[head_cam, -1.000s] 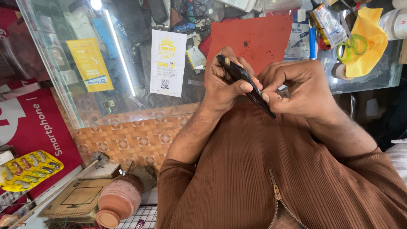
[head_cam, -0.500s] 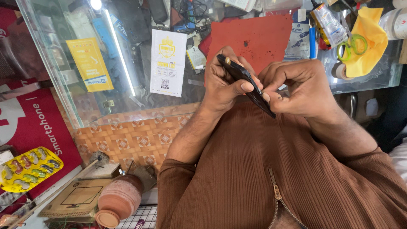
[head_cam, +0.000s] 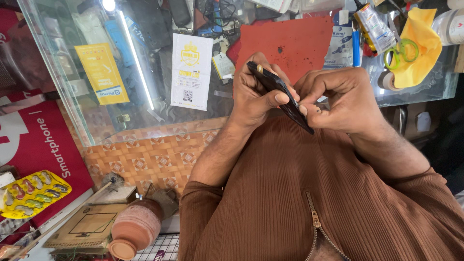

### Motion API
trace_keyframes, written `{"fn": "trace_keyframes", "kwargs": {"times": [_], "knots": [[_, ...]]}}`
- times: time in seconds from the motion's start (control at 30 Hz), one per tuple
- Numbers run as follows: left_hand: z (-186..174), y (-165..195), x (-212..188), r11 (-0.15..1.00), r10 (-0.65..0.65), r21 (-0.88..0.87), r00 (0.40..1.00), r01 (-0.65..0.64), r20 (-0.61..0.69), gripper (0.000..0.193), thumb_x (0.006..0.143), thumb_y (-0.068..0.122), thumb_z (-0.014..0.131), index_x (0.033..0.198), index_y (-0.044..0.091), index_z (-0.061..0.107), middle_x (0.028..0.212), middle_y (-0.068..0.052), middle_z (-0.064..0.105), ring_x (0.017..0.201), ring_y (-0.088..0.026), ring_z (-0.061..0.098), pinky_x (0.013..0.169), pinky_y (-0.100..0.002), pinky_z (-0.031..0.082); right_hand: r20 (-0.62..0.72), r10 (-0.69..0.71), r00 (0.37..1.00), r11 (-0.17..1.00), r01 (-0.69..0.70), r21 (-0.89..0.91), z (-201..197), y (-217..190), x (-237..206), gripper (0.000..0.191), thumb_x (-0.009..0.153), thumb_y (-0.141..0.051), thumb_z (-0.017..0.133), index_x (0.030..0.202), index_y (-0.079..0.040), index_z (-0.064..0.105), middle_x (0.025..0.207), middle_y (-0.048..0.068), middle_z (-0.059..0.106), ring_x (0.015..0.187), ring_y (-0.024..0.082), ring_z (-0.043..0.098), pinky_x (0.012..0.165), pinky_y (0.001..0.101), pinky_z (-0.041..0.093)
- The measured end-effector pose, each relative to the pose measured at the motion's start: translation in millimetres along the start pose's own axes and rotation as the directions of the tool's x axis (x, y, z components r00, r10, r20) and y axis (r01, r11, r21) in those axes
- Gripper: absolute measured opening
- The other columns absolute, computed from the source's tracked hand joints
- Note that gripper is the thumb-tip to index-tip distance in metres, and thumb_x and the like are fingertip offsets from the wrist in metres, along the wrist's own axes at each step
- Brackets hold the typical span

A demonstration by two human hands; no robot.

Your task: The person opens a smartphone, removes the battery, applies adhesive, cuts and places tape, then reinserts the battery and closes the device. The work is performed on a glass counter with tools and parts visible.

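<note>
The left hand [head_cam: 253,99] grips a slim black rectangular phone [head_cam: 280,95] edge-on, fingers wrapped around it. The right hand [head_cam: 345,99] pinches its fingertips against the phone's lower edge. Just beyond both hands, a red rectangular mat [head_cam: 285,41] lies on the glass counter [head_cam: 145,72].

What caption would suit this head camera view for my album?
Left hand grips a black phone edge-on while the right hand picks at its side, above a glass counter.
</note>
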State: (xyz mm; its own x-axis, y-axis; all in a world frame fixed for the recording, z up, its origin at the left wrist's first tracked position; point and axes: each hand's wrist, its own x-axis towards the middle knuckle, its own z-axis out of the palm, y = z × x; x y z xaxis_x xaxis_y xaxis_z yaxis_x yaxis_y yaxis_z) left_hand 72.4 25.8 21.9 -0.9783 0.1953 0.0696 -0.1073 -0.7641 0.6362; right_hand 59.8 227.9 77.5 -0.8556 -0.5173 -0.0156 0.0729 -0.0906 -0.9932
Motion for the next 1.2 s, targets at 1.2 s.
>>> {"fn": "trace_keyframes", "kwargs": {"times": [1.2], "knots": [[0.4, 2.8, 1.4, 1.0, -0.003, 0.016, 1.0, 0.003, 0.002, 0.047, 0.085, 0.009, 0.091, 0.1, 0.011, 0.046, 0.087, -0.014, 0.072, 0.078, -0.02, 0.075, 0.072, -0.031, 0.064, 0.011, 0.018, 1.0, 1.0, -0.018, -0.001, 1.2, -4.3, 2.5, 0.01, 0.084, 0.005, 0.072, 0.078, 0.002, 0.064, 0.086, 0.011, 0.069, 0.09, 0.021, 0.071, 0.091, 0.0346, 0.057]]}}
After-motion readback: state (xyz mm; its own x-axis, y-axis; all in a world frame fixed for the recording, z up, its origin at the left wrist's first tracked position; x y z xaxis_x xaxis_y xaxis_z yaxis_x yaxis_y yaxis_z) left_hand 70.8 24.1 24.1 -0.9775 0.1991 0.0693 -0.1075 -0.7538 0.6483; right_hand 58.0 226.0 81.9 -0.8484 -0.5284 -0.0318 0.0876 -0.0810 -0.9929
